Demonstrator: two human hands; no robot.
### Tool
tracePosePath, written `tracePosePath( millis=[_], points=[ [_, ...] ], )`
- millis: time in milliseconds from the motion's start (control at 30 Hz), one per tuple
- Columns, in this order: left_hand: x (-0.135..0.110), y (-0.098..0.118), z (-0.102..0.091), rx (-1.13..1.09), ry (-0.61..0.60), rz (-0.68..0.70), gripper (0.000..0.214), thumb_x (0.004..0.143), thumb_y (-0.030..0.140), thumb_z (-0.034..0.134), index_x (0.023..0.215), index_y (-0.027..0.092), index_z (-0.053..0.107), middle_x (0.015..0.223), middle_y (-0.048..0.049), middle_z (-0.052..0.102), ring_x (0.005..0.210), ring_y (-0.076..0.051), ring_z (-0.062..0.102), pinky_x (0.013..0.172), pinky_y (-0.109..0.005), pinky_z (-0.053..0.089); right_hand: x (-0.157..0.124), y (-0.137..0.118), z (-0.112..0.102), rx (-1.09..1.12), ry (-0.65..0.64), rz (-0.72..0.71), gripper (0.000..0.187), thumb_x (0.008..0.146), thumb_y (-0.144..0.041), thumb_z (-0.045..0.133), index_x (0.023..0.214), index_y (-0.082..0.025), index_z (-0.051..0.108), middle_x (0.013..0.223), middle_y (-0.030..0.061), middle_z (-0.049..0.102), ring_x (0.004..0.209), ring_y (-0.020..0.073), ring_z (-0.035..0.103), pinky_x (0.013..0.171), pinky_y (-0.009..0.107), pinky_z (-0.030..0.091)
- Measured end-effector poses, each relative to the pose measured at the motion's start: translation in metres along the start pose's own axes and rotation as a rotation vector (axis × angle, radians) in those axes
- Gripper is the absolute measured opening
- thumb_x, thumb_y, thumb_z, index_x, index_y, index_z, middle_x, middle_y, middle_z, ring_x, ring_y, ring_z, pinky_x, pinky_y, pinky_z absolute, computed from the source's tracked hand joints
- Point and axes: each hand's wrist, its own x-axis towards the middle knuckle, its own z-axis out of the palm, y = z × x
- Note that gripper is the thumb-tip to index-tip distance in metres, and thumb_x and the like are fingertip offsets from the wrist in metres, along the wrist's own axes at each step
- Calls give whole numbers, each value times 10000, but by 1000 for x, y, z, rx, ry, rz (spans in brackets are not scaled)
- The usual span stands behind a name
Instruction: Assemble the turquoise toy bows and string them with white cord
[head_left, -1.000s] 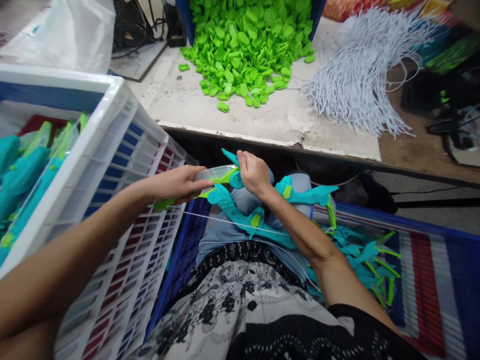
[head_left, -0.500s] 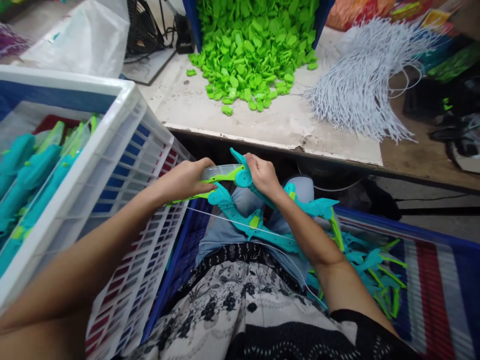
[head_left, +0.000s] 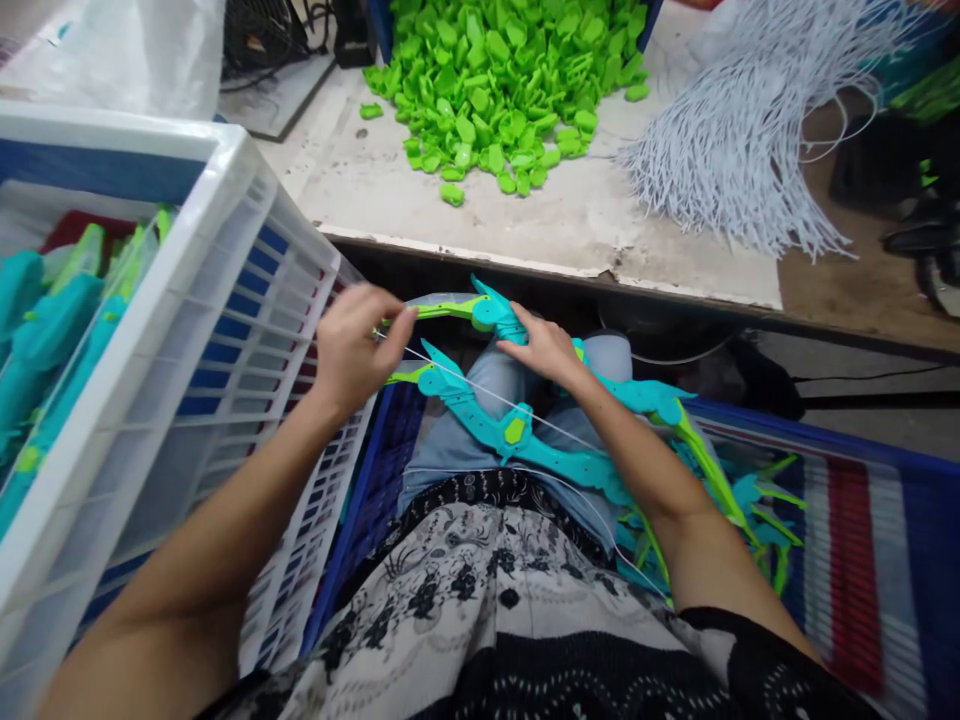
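I sit with several teal and green toy bows across my lap. My left hand (head_left: pixel 352 345) is closed in a pinch on the green tip of the top toy bow (head_left: pixel 491 312), where a thin white string (head_left: pixel 480 392) ends. My right hand (head_left: pixel 541 347) grips the teal middle of that same bow. A second teal bow (head_left: pixel 517 435) lies on my knees just below. More bows (head_left: pixel 735 500) are piled to my right.
A white slatted crate (head_left: pixel 225 270) with bagged teal bows stands at my left. On the worktable (head_left: pixel 525 225) ahead lie a heap of green plastic parts (head_left: pixel 495 90) and a bundle of white strings (head_left: pixel 742 130). A fan and plastic sheet sit at the far left.
My left hand slid from gripping the bow's clear-wrapped green limb to pinching its tip and the string. The bow tilted up toward the table edge. The camera dipped slightly.
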Motion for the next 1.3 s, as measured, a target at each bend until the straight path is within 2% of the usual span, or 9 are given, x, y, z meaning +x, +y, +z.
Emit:
tracePosePath(
  millis=[100, 233, 400, 500, 700, 867, 1000, 1133, 1300],
  points=[
    [-60, -23, 14, 67, -217, -68, 250, 827, 382, 552, 666, 193, 581, 705, -37, 589, 716, -170, 548, 715, -278, 422, 1, 4, 4, -44, 30, -29, 693, 801, -446, 602, 1416, -204, 394, 1147, 130, 617, 1018, 301, 582, 860, 390, 466],
    [-151, -72, 35, 100, -207, -265, 292, 834, 434, 525, 899, 169, 630, 889, -71, 646, 818, -198, 594, 739, -303, 467, -7, 8, 11, -149, 117, -80, 663, 787, -426, 620, 1368, -155, 449, 1213, 169, 515, 1063, 317, 490, 882, 442, 433],
    [-215, -95, 52, 80, -384, -146, 330, 878, 388, 511, 1126, 186, 593, 1063, -99, 636, 1021, -231, 581, 881, -360, 468, -19, -16, 15, -171, 297, -213, 453, 852, -409, 546, 1227, -155, 552, 1180, 153, 526, 1069, 309, 433, 875, 473, 396],
    [-217, -95, 57, 212, -416, -98, 256, 900, 339, 486, 1031, 174, 631, 958, -101, 654, 947, -233, 591, 846, -350, 466, -25, -51, 24, -71, 329, -459, 309, 920, -337, 442, 1104, -149, 604, 1085, 128, 568, 1027, 258, 459, 890, 434, 401],
    [-213, -96, 66, 262, -468, -189, 182, 882, 295, 496, 822, 171, 616, 850, -81, 632, 847, -217, 584, 745, -309, 449, -22, -122, 90, -116, -54, -853, 291, 954, -208, 338, 1028, -129, 608, 1068, 120, 577, 1039, 211, 481, 943, 379, 399],
    [-209, -98, 60, -35, -435, -349, 149, 775, 287, 561, 676, 176, 571, 771, -48, 572, 766, -191, 544, 750, -318, 437, -4, -152, 131, -240, -77, -608, 406, 938, -116, 268, 1298, -124, 455, 1290, 200, 463, 1180, 289, 407, 998, 574, 325],
    [-195, -78, 26, -804, -412, -643, 223, 702, 300, 597, 554, 168, 496, 931, -82, 643, 874, -207, 581, 808, -342, 458, 2, -164, 127, -221, -182, -458, 408, 931, -135, 280, 1249, -206, 526, 1225, 168, 480, 1117, 315, 443, 836, 538, 450],
    [-177, -34, 0, -1566, -335, -728, 286, 698, 295, 627, 530, 174, 430, 594, -18, 583, 693, -178, 605, 843, -414, 494, 2, -167, 118, 65, -360, -495, 415, 871, -162, 483, 1277, -232, 533, 1151, 116, 514, 1048, 244, 502, 873, 418, 453],
    [-165, 0, 13, -1756, -395, -706, 324, 748, 391, 674, 588, 143, 539, 520, 28, 502, 395, -59, 448, 538, -276, 503, 3, -147, 112, 647, -533, -378, 509, 723, -135, 678, 1224, -135, 587, 1023, 46, 615, 917, 150, 554, 870, 290, 448]
  ],
)
